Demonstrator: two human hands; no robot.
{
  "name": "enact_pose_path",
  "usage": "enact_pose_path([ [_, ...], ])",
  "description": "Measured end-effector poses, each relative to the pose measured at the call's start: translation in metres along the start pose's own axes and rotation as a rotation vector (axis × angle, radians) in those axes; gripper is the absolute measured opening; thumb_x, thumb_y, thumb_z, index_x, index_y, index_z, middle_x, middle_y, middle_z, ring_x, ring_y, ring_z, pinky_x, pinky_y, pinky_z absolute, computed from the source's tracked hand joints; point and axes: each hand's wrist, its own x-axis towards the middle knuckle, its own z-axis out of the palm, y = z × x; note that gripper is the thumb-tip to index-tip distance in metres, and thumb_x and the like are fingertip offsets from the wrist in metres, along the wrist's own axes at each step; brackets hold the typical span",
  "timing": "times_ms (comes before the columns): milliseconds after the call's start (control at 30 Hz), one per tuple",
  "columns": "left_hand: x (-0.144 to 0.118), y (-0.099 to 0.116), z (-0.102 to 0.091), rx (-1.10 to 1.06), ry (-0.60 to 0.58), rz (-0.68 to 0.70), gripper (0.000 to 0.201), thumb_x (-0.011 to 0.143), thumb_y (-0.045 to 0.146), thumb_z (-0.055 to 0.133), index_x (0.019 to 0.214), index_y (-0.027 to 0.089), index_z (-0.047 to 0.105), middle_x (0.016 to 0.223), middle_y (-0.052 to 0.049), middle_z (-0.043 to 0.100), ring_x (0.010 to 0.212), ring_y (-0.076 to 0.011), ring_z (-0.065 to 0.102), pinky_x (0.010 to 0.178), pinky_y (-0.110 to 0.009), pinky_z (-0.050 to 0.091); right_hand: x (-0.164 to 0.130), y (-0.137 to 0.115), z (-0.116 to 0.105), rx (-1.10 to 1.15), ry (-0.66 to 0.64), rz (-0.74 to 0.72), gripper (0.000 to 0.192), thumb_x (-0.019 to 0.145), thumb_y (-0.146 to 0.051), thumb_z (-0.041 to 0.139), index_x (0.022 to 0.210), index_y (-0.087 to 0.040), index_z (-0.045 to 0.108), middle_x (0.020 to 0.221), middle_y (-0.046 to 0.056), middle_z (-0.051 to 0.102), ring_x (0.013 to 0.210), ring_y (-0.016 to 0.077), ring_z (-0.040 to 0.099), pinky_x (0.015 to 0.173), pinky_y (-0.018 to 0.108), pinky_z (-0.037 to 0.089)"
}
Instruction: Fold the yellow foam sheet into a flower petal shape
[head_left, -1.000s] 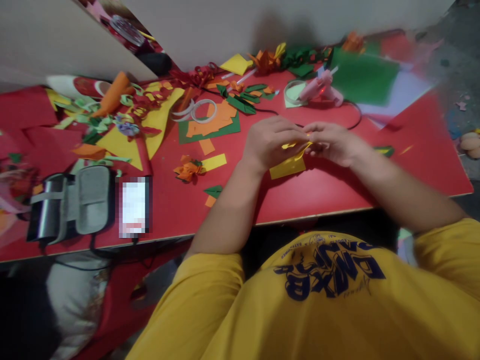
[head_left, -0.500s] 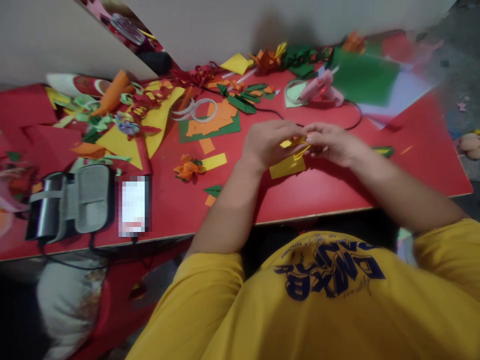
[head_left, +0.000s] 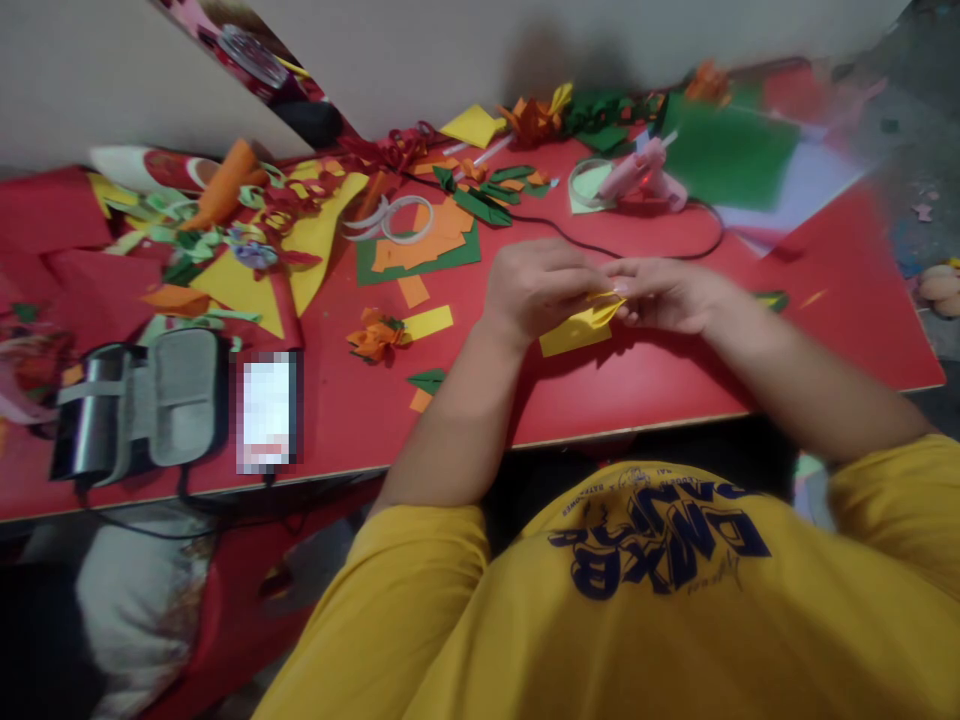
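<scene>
Both my hands meet over the middle of the red table (head_left: 652, 380). My left hand (head_left: 536, 285) and my right hand (head_left: 664, 292) pinch a small folded yellow paper piece (head_left: 604, 303) between their fingertips. Just under the hands a flat yellow paper sheet (head_left: 570, 332) lies on the table. Most of the folded piece is hidden by my fingers.
A pink glue gun (head_left: 641, 172) with a black cord lies behind the hands, beside a tape roll (head_left: 586, 183). Green paper sheets (head_left: 724, 150) sit at the back right. Paper scraps and an orange paper flower (head_left: 375, 335) lie to the left, with a phone (head_left: 268, 410) and grey pouch (head_left: 154, 400) near the front edge.
My fingers have worked the yellow piece, which now sits lower, close to the flat yellow sheet. My hands have stayed at the same spot.
</scene>
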Motion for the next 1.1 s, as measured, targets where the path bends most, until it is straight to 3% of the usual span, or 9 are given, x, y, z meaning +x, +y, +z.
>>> enact_pose_path([
  [133, 0.004, 0.003, 0.002, -0.117, 0.096, 0.121, 0.024, 0.111, 0.054, 0.088, 0.109, 0.032, 0.097, 0.089, -0.003, 0.092, 0.073, -0.016, 0.083, 0.07, -0.028, 0.061, -0.001, -0.003, -0.001, 0.044, -0.046, 0.025, 0.042, 0.078, -0.007, 0.1, 0.116, -0.015, 0.085, 0.097, 0.003, 0.085, 0.076, 0.0112, 0.072, 0.064, 0.018, 0.061],
  [300, 0.005, 0.005, 0.0, -0.216, 0.004, -0.053, 0.035, 0.115, 0.064, 0.079, 0.113, 0.036, 0.099, 0.101, -0.007, 0.095, 0.088, -0.0194, 0.09, 0.081, -0.03, 0.069, -0.001, -0.009, -0.009, 0.03, -0.033, -0.018, 0.045, 0.079, -0.008, 0.099, 0.121, -0.016, 0.084, 0.1, 0.004, 0.086, 0.079, 0.0124, 0.074, 0.068, 0.019, 0.064],
  [400, 0.006, 0.006, -0.005, -0.274, -0.02, -0.083, 0.036, 0.114, 0.066, 0.079, 0.112, 0.036, 0.099, 0.108, -0.009, 0.097, 0.097, -0.022, 0.093, 0.089, -0.032, 0.072, -0.002, -0.012, -0.014, 0.001, 0.01, -0.055, 0.047, 0.079, -0.008, 0.1, 0.123, -0.016, 0.084, 0.099, 0.005, 0.086, 0.077, 0.0131, 0.073, 0.068, 0.022, 0.066],
  [667, 0.009, 0.014, -0.009, -0.281, -0.102, -0.212, 0.049, 0.105, 0.082, 0.082, 0.092, 0.036, 0.097, 0.098, -0.009, 0.095, 0.095, -0.0249, 0.093, 0.092, -0.038, 0.071, -0.001, -0.012, -0.018, -0.12, 0.02, -0.052, 0.046, 0.083, -0.009, 0.096, 0.127, -0.017, 0.085, 0.097, 0.005, 0.085, 0.076, 0.0155, 0.072, 0.066, 0.025, 0.066],
  [800, 0.01, 0.018, -0.009, -0.292, -0.109, -0.312, 0.046, 0.097, 0.084, 0.089, 0.089, 0.039, 0.096, 0.096, -0.007, 0.095, 0.098, -0.0265, 0.093, 0.094, -0.041, 0.07, -0.001, -0.012, -0.019, -0.122, 0.023, -0.057, 0.049, 0.083, -0.008, 0.095, 0.13, -0.015, 0.085, 0.097, 0.006, 0.085, 0.075, 0.0158, 0.071, 0.067, 0.026, 0.066],
  [1100, 0.008, 0.02, -0.009, -0.289, -0.051, -0.137, 0.03, 0.109, 0.067, 0.085, 0.097, 0.043, 0.098, 0.095, -0.004, 0.094, 0.086, -0.0217, 0.09, 0.084, -0.037, 0.067, -0.001, -0.015, -0.024, -0.151, 0.014, -0.107, 0.053, 0.081, -0.011, 0.097, 0.132, -0.017, 0.084, 0.1, 0.005, 0.083, 0.079, 0.0164, 0.071, 0.07, 0.028, 0.067],
])
